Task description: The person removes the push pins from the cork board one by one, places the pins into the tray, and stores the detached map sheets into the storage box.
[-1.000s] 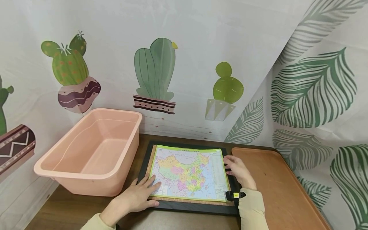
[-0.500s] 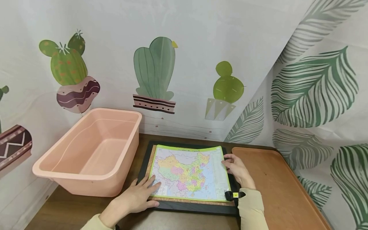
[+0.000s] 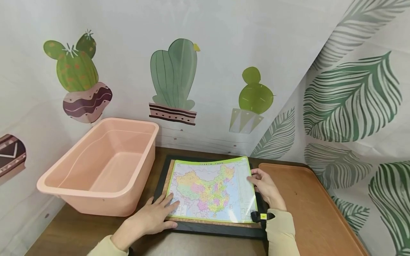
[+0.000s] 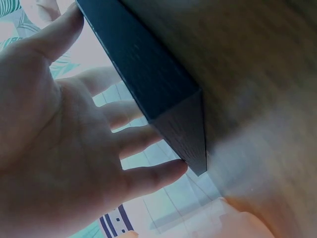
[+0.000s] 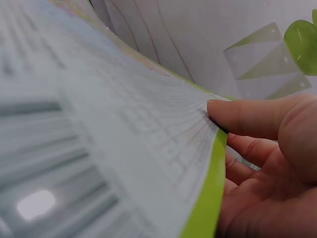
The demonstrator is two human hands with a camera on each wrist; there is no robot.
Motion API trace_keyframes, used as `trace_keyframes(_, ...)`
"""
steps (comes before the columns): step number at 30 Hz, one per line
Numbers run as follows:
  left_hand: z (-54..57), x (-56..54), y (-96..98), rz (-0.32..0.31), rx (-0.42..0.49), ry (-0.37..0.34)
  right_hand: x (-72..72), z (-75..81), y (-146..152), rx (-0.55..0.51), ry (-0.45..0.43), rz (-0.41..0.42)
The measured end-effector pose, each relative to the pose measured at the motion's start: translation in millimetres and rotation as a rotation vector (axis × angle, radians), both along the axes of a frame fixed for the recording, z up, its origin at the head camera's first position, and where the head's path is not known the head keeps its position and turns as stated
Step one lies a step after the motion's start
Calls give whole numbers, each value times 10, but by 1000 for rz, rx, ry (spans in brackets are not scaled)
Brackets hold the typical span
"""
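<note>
A glossy map sheet [image 3: 201,192] with a green border lies over a cork board in a black frame [image 3: 217,230]. My right hand [image 3: 266,187] pinches the sheet's right edge between thumb and fingers, and that side is lifted and bowed. In the right wrist view the thumb presses on top of the map [image 5: 148,148], with the fingers of the right hand [image 5: 277,153] beneath. My left hand [image 3: 153,217] lies with spread, straight fingers across the frame's lower left corner, its fingertips on the map's edge. The left wrist view shows the left hand [image 4: 84,134] against the black frame [image 4: 148,64].
A pink plastic tub [image 3: 96,206] stands to the left of the frame on the brown wooden table [image 3: 80,231]. On the right lies a brown tray [image 3: 307,199]. A white curtain [image 3: 211,42] printed with cacti and leaves hangs behind.
My right thumb has come over the map's right edge, and the sheet's upper right corner has risen. The left hand has stayed in place. The head view has shifted slightly.
</note>
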State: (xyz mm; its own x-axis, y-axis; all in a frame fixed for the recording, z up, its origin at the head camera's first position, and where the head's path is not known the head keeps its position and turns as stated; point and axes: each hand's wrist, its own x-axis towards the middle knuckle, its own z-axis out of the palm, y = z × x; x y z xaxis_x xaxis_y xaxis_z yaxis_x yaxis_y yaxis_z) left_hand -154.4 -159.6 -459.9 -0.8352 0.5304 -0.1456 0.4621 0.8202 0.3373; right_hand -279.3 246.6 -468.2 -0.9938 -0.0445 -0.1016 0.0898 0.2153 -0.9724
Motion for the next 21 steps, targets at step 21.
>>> trace_keyframes(21,14,-10,-14,3,-14,47,76,228,-65,66,158,-68)
